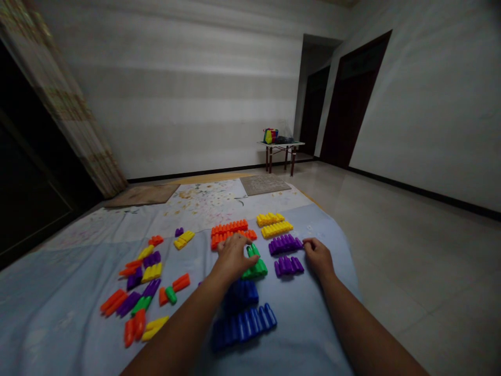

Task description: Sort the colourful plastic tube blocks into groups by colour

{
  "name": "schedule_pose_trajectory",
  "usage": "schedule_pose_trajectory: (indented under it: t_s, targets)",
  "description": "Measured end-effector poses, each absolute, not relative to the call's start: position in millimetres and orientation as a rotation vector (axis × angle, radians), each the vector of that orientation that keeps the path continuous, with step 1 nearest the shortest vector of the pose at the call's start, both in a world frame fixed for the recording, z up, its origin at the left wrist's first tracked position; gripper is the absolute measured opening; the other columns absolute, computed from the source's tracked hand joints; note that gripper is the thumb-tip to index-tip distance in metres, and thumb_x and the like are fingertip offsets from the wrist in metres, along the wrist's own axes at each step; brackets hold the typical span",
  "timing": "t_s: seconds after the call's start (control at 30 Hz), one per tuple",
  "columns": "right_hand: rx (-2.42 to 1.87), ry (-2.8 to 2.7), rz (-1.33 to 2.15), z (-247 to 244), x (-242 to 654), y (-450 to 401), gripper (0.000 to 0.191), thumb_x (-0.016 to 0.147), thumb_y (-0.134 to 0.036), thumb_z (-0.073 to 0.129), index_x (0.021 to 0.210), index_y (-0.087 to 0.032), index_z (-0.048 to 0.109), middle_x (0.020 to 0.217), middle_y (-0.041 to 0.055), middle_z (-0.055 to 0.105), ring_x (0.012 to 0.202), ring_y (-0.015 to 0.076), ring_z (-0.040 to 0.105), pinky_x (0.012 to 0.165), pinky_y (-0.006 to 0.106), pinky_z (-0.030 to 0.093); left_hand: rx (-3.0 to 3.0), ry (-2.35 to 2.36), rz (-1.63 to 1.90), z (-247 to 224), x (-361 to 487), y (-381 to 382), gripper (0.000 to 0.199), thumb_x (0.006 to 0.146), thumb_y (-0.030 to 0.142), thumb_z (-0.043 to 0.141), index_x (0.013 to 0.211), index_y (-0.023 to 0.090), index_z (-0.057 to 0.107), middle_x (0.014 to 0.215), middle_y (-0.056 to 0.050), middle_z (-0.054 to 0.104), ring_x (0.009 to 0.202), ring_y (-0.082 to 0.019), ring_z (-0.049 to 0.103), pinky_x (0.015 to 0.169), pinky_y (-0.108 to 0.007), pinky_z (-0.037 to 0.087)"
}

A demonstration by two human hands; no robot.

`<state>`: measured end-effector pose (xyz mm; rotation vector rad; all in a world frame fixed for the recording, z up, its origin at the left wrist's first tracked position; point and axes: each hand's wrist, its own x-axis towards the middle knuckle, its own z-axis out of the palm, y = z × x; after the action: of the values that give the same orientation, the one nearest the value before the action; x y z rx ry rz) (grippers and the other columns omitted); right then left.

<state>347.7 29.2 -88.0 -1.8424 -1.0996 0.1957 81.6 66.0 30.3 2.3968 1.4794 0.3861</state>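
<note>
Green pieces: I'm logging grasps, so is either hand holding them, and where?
The left hand is beside the green pieces; whether it grips them cannot be told.

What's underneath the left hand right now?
Green pieces show beside the left hand, orange pieces beyond it; whatever lies directly beneath the palm is covered and can't be seen.

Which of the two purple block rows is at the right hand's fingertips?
The upper purple row: its end is by the fingertips of the right hand; the lower purple row lies nearer the wearer.
</note>
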Motion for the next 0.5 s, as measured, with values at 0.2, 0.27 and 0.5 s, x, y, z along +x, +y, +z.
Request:
schedule_pose_trajectory:
  t_s: [0.2,0.27,0.5]
  targets:
    - [-1.854,-1.099,0.197,-91,350,31,0.030,0.075,-0.034,0.041,0.085,-0.021,0.066,0.080,0.0034,0.068,0.075,0.0186,0.061,0.071,0.029,0.044,2.388,1.506,0.228,43,65,72,0.038,0.065,0.040,0.062,0.099,0.023,0.061,0.112,-0.006,0.059,0.111,-0.027,0.048,0.096,-0.043,0.031]
    - [-1.852,-1.105,0.192,-91,350,31,0.030,0.075,-0.034,0.041,0.085,-0.020,0.066,0.081,0.0036,0.068,0.075,0.0185,0.061,0.072,0.029,0.044,2.396,1.482,0.178,40,66,68,0.039,0.063,0.039,0.063,0.098,0.023,0.062,0.111,-0.006,0.060,0.110,-0.028,0.050,0.096,-0.045,0.031]
    - [-1.861,-1.108,0.191,-89,348,30,0.030,0.075,-0.034,0.041,0.086,-0.020,0.065,0.081,0.0038,0.068,0.076,0.0188,0.061,0.072,0.029,0.044,2.412,1.450,0.111,40,67,60,0.040,0.061,0.041,0.064,0.097,0.023,0.062,0.112,-0.008,0.059,0.111,-0.029,0.049,0.096,-0.046,0.031]
